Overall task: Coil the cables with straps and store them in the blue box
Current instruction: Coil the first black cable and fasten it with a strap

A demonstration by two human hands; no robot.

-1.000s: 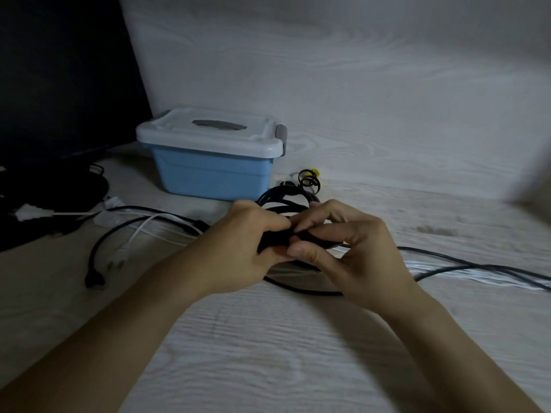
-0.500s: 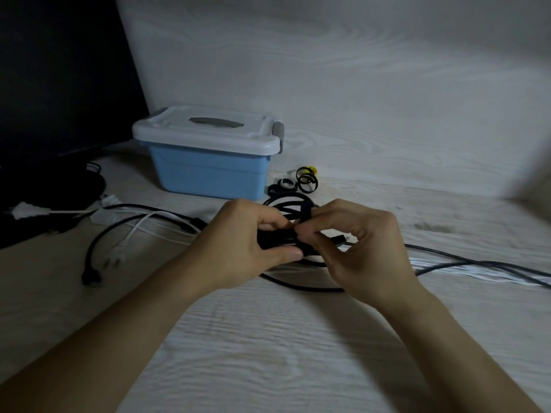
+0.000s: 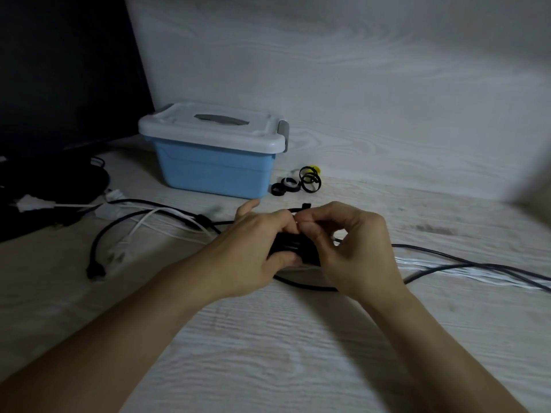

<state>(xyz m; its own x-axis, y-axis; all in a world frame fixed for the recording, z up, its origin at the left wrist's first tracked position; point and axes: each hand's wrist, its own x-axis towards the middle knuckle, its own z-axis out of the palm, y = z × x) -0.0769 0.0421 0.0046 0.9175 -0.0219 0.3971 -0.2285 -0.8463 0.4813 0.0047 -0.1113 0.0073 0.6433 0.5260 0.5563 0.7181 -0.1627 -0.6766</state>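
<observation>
- I have one view only, a wide-angle camera worn on the person's head, so no second view shares any of the scene.
- It looks forward and down over a pale wood-grain table [image 3: 268,338], toward a pale back panel [image 3: 357,70] filling the upper frame.
- It sits close: both forearms enter from the bottom corners, and the left hand [image 3: 253,254] and right hand [image 3: 354,248] meet near the frame's centre.
- The blue box [image 3: 214,168] stands left of centre, farther back.
- Straight edges bow toward the frame's borders.
</observation>
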